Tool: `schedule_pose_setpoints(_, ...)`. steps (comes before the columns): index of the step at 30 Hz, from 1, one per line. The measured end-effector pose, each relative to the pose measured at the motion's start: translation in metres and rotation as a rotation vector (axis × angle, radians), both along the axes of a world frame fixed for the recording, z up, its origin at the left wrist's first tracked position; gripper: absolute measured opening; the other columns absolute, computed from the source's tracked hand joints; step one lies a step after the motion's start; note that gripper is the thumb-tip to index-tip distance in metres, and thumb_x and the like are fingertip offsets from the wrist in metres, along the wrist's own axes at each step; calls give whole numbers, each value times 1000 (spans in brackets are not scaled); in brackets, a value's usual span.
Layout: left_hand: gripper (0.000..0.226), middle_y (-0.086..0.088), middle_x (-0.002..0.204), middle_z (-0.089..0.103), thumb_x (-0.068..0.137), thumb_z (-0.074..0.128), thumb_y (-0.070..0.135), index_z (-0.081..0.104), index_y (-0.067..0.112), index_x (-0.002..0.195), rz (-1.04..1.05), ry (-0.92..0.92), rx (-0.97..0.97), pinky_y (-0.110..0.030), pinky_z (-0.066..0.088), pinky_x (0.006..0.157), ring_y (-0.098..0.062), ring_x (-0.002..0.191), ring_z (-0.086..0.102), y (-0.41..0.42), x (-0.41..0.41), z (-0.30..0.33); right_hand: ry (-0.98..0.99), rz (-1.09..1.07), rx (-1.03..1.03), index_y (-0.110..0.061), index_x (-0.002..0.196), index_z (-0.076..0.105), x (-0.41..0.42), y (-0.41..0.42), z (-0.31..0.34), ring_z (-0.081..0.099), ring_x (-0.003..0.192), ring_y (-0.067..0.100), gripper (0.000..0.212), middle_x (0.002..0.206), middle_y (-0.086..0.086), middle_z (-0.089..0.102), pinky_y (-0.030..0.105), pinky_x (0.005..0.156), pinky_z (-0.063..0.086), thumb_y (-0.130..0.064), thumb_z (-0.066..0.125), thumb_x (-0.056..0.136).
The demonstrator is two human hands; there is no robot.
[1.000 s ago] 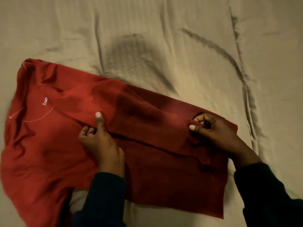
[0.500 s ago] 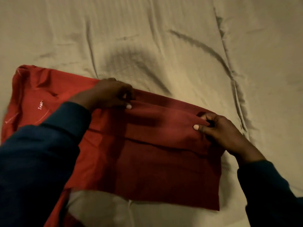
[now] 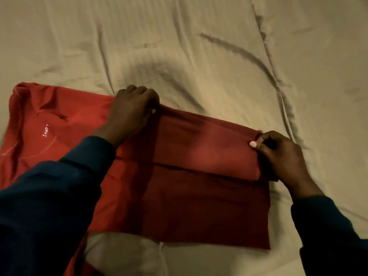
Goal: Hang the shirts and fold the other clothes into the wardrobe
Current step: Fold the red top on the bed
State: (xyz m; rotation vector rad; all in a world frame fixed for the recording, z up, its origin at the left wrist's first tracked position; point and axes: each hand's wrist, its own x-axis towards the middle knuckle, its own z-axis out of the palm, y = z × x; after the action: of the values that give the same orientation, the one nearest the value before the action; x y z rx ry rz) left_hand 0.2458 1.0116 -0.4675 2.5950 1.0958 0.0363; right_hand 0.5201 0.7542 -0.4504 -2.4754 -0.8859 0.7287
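Red shirt (image 3: pixel 179 196) lies spread on a creased beige bedsheet (image 3: pixel 219 46), its long axis running left to right across the bed and sloping slightly nearer toward the right. The collar end points left, where small white lettering (image 3: pixel 45 131) shows near the neckline; the straight hem end points right. One long side is folded over the body, forming a narrower band along the far edge with a visible fold line through the middle. Dark blue sleeves cover both forearms. Left hand (image 3: pixel 133 110) sits at the far edge near the shirt's midpoint, fingers curled over the folded band, thumb pressing the cloth. Right hand (image 3: pixel 278 156) is at the hem end, thumb and fingers pinching the corner of the folded layer. Both hands are in contact with the fabric.
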Motion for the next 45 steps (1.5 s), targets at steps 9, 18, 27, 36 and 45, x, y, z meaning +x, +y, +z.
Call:
schedule_pose_setpoints(9, 57, 0, 166, 19, 105, 27, 42, 29, 20, 157, -49, -79, 25, -41, 10, 125, -18, 154, 13, -141, 27, -46, -364, 327, -12, -20, 159, 19, -120, 12, -34, 3, 154, 14, 58, 167, 0, 10, 38, 123, 4, -42, 24, 105)
schedule_pose_setpoints(18, 59, 2, 167, 12, 105, 30, 47, 20, 26, 159, 6, -9, 145, -47, 9, 124, -22, 155, 5, -123, 16, -64, -524, 223, -168, -13, 159, 10, -89, -11, -69, 4, 154, 19, 65, 167, 5, 5, 44, 125, 4, -45, 20, 104)
schedule_pose_setpoints(27, 24, -17, 110, 59, 91, 59, 17, 60, 1, 109, 1008, -607, -242, -36, 37, 96, -29, 105, 53, -204, -32, -7, -161, -368, 295, -9, 111, 62, -192, -46, -8, 53, 100, 27, 18, 110, 12, 58, 39, 91, 43, -13, 54, 96)
schedule_pose_setpoints(36, 37, -8, 115, 65, 89, 59, 33, 60, 10, 119, 1835, -867, -1048, -39, 53, 85, -26, 96, 65, -245, -102, 8, 569, -1317, 175, -5, 90, 59, -278, -81, -6, 57, 75, 26, 24, 82, 10, 59, 37, 67, 47, -27, 69, 87)
schedule_pose_setpoints(45, 30, 7, 70, 47, 94, 63, 36, 46, 18, 77, 2142, -1390, -1151, -20, 54, 75, -1, 55, 51, -225, -165, 5, 1011, -1528, 454, -16, 102, 61, -241, -85, 15, 54, 70, 12, 10, 84, 1, 59, 25, 66, 45, -18, 64, 93)
